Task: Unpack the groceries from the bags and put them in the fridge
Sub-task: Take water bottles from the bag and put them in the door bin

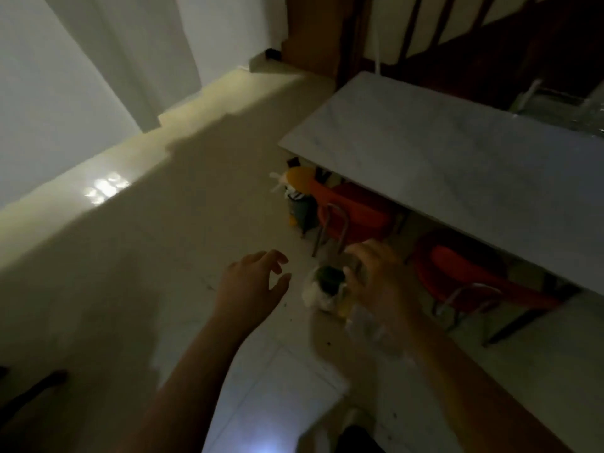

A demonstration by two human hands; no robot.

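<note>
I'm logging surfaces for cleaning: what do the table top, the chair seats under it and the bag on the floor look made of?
Table top: pale, smooth, faintly veined, perhaps marble or laminate.
Chair seats: red, glossy, likely moulded plastic, on thin metal-looking legs.
Bag: thin, crinkled, translucent, probably plastic film, though blurred.

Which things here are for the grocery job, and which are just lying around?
For the job: clear plastic bag on the floor, left hand, right hand.
Just around: white table, red chairs, yellow thing under the table.
</note>
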